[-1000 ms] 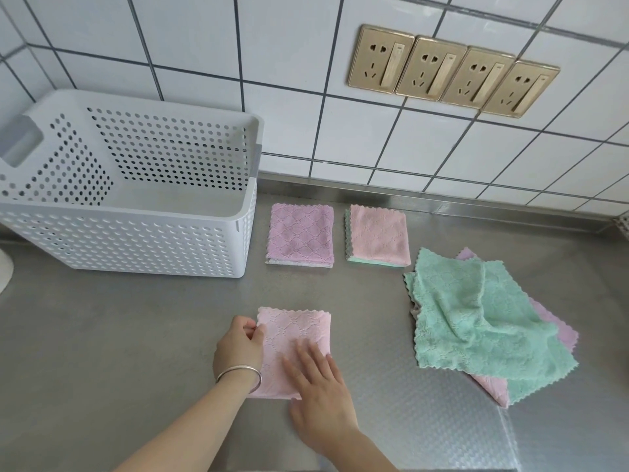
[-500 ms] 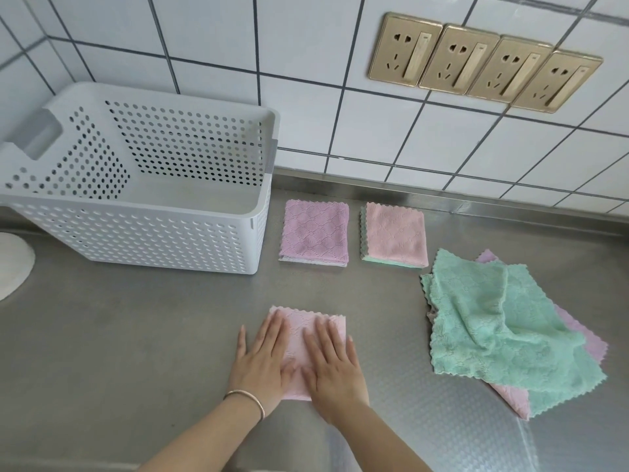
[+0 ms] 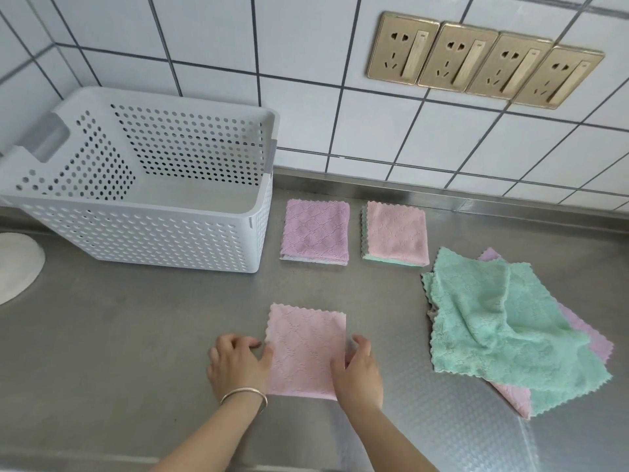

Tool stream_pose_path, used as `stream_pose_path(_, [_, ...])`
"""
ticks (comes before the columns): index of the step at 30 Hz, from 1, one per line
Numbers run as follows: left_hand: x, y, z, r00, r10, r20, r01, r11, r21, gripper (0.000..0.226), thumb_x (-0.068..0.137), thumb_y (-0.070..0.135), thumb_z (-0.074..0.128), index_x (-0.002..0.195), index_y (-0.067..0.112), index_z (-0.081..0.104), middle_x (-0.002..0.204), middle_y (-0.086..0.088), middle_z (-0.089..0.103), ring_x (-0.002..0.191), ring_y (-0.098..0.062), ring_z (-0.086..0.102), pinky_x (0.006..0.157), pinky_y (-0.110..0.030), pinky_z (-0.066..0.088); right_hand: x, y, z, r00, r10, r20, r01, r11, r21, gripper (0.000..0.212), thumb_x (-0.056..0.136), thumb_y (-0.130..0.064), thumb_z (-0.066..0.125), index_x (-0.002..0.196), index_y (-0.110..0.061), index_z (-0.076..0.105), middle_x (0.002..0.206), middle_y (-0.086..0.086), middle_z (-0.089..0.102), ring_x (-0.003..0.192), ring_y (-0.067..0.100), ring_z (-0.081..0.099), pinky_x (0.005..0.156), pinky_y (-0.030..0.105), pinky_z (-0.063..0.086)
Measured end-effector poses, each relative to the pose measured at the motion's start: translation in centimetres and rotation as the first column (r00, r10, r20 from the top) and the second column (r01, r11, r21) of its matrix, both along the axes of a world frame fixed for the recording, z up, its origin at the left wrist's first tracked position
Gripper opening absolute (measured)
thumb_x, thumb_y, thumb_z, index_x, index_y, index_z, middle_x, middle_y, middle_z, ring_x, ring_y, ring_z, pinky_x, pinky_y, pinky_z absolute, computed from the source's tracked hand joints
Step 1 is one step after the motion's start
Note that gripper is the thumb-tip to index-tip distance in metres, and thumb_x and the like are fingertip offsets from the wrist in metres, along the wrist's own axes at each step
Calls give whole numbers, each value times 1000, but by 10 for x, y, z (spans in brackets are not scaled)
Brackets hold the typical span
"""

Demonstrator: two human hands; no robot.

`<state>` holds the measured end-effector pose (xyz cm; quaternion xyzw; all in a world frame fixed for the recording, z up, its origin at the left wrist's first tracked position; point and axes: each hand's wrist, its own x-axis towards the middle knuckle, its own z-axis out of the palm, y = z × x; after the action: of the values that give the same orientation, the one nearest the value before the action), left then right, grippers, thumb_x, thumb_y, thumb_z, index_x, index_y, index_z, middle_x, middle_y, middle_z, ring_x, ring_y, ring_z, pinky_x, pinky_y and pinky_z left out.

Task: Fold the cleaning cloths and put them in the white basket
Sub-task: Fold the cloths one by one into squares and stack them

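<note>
White tiled wall (image 3: 306,46) with four gold sockets (image 3: 483,59) above steel counter (image 3: 102,352).

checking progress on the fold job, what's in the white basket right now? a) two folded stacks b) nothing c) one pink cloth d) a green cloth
b: the basket shows only bare floor inside, while the folded stacks sit on the counter beside it.

Basket (image 3: 143,229) at counter's (image 3: 102,352) back-left. Right of it, along back edge: two folded stacks (image 3: 315,231) (image 3: 396,238). Loose pile (image 3: 510,328) right. Folded cloth (image 3: 304,350) front-centre, between hands.
</note>
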<state>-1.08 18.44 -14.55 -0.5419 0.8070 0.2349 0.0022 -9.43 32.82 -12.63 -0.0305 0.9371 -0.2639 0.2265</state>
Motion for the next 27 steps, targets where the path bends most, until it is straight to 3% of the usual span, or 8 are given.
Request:
stream_pose_path(3, [-6, 7, -2, 999, -40, 17, 40, 999, -4, 27, 84, 40, 53, 96, 22, 69, 119, -3, 50, 112, -26, 42, 92, -34, 36, -2, -2, 4, 994, -46, 99, 51, 998, -49, 48, 89, -22, 44, 136, -18, 33, 103, 0, 60, 100, 23, 58, 79, 31, 45])
stream_pose_path(7, [-11, 14, 2, 994, -92, 57, 94, 995, -29, 27, 81, 40, 59, 90, 15, 67, 111, -6, 55, 105, -29, 48, 86, -37, 40, -10, -6, 6, 989, -18, 148, 22, 1000, -23, 47, 87, -20, 44, 133, -18, 36, 122, 1, 57, 107, 22, 57, 82, 30, 45])
stream_pose_path(11, [-16, 18, 2, 958, -283, 45, 283, 959, 16, 28, 54, 20, 85, 64, 14, 59, 68, -8, 63, 64, -32, 62, 55, -36, 46, -9, -8, 6, 989, 43, 144, -36, 998, -51, 46, 86, -15, 43, 131, -17, 36, 124, 0, 54, 107, 21, 55, 81, 29, 44])
stream_pose_path(13, [-19, 18, 2, 952, -305, -14, 305, 951, 53, 37, 55, 15, 85, 62, 20, 49, 62, -6, 60, 56, -32, 61, 50, -33, 43, -11, -6, 5, 991, 64, 116, -53, 994, -97, 46, 87, -13, 43, 132, -18, 34, 124, -2, 54, 107, 20, 55, 81, 29, 45])
stream_pose_path(16, [-31, 16, 16, 971, -72, -228, 101, 987, 121, 30, 76, 13, 70, 74, 19, 41, 76, -6, 53, 69, -34, 55, 60, -33, 35, -17, -7, 11, 994, 55, 91, -36, 980, -198, 47, 88, -12, 46, 133, -20, 34, 115, -5, 57, 102, 17, 56, 78, 29, 45])
stream_pose_path(21, [-90, -5, 54, 821, 75, -567, 13, 989, 149, 20, 81, 11, 66, 96, 9, 53, 92, -6, 56, 85, -22, 51, 76, -29, 36, -78, -36, 44, 998, -43, -41, 22, 903, -428, 41, 86, -7, 53, 120, -27, 41, 90, -18, 50, 79, 2, 51, 62, 20, 36])
stream_pose_path(24, [-141, -28, 73, 747, 116, -655, 36, 976, 214, 35, 87, 16, 58, 121, 14, 48, 112, 7, 51, 105, -11, 48, 89, -23, 34, -127, -66, 52, 990, -64, -124, -8, 862, -508, 43, 85, -4, 54, 119, -26, 41, 89, -13, 50, 80, 1, 50, 67, 21, 37])
stream_pose_path(27, [-177, -50, 70, 776, 22, -630, 113, 978, 173, 50, 92, 14, 48, 138, 28, 35, 126, 23, 40, 114, 4, 37, 98, -17, 27, -163, -91, 47, 989, -93, -111, 24, 859, -511, 44, 86, -5, 53, 126, -17, 41, 90, -5, 49, 80, 13, 51, 73, 25, 39])
